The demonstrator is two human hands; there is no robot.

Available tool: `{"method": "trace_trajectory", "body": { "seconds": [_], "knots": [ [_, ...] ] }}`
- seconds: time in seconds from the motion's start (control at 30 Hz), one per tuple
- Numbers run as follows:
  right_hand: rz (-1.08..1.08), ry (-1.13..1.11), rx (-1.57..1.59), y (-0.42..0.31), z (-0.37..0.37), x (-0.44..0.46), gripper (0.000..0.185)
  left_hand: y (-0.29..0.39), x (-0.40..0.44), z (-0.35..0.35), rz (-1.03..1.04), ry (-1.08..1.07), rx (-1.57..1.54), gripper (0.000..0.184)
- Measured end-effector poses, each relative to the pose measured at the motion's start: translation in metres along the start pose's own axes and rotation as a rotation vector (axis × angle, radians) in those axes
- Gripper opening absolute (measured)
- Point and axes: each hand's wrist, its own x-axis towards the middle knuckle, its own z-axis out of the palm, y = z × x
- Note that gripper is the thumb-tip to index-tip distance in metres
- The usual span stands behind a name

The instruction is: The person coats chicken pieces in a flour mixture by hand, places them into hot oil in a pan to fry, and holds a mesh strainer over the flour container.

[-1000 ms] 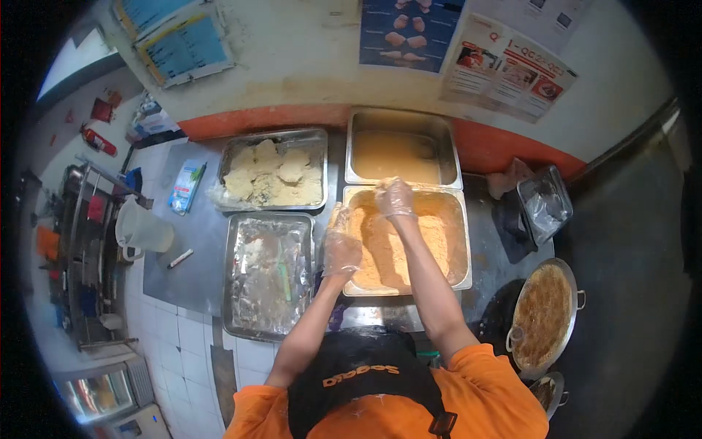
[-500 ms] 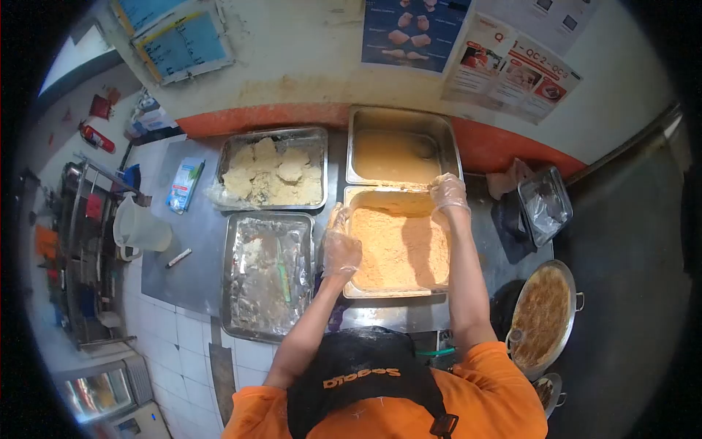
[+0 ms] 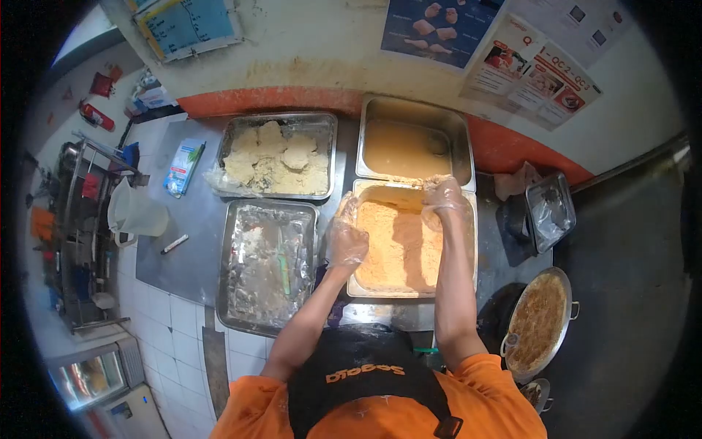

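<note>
A deep metal food pan (image 3: 409, 295) of orange-tinted breading flour (image 3: 384, 245) lies in front of me. My left hand (image 3: 346, 238), in a clear plastic glove, is closed around the left rim, fingers pointing away from me. My right hand (image 3: 443, 196), gloved too, rests at the far rim with its fingers curled and crusted with breading; what they may hold is hidden. Right behind stands a second deep pan (image 3: 468, 139) with cloudy tan liquid (image 3: 402, 146). Crumbs lie along the edge where both pans meet.
To the left are a tray of pale flour clumps (image 3: 274, 154) and a flour-dusted tray (image 3: 238, 318) holding a green-handled tool (image 3: 284, 271). Further left stand a plastic jug (image 3: 139, 212), a marker (image 3: 174, 244) and a blue packet (image 3: 183, 168). A wide pan of brown food (image 3: 541, 318) sits at right.
My right hand has shifted left along the far rim, away from the right corner. My left hand stays at the left rim. The camera view has turned slightly.
</note>
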Motion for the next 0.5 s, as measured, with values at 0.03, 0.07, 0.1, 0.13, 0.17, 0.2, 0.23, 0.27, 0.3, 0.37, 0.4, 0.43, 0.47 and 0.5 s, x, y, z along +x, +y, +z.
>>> {"method": "trace_trajectory", "body": {
  "seconds": [0.03, 0.07, 0.1, 0.13, 0.17, 0.2, 0.23, 0.27, 0.3, 0.37, 0.4, 0.43, 0.47, 0.5],
  "knots": [
    [-0.034, -0.01, -0.049, -0.002, 0.003, -0.001, 0.021, -0.004, -0.001, 0.002, 0.044, 0.038, 0.077, 0.062],
    [-0.069, -0.019, -0.098, -0.005, 0.005, -0.003, 0.022, -0.007, -0.001, 0.004, 0.053, 0.057, 0.098, 0.059],
    [-0.08, -0.004, -0.073, -0.007, 0.007, -0.006, 0.022, -0.01, -0.002, 0.005, 0.061, 0.075, 0.118, 0.057],
    [-0.093, 0.012, -0.047, -0.01, 0.007, -0.008, 0.023, -0.012, -0.001, 0.006, 0.036, 0.077, 0.082, 0.056],
    [-0.106, 0.03, -0.021, -0.013, 0.008, -0.01, 0.023, -0.017, 0.001, 0.009, 0.027, 0.084, 0.036, 0.055],
    [-0.099, 0.015, -0.026, -0.013, 0.011, -0.007, 0.024, -0.022, 0.003, 0.011, 0.018, 0.092, -0.009, 0.055],
    [-0.092, -0.002, -0.034, -0.012, 0.017, -0.003, 0.024, -0.031, 0.006, 0.015, 0.021, 0.106, -0.066, 0.055],
    [-0.083, -0.022, -0.043, -0.01, 0.022, -0.001, 0.024, -0.036, 0.012, 0.015, -0.024, 0.061, -0.167, 0.056],
    [-0.118, 0.003, -0.016, -0.019, 0.018, -0.007, 0.024, -0.039, 0.018, 0.015, -0.074, 0.02, -0.265, 0.058],
    [-0.19, 0.058, 0.039, -0.034, 0.012, -0.018, 0.024, -0.044, 0.047, 0.017, -0.262, -0.181, -0.555, 0.065],
    [-0.166, 0.019, 0.079, -0.034, 0.015, -0.018, 0.023, -0.045, 0.059, 0.021, -0.186, -0.16, -0.37, 0.065],
    [-0.143, -0.019, 0.12, -0.033, 0.02, -0.016, 0.023, -0.046, 0.072, 0.026, -0.109, -0.14, -0.186, 0.066],
    [-0.122, -0.052, 0.16, -0.034, 0.022, -0.012, 0.023, -0.039, 0.079, 0.026, -0.108, -0.139, -0.117, 0.067],
    [-0.146, -0.028, 0.11, -0.036, 0.024, -0.008, 0.026, -0.031, 0.087, 0.027, -0.108, -0.139, -0.049, 0.068]
  ]
}}
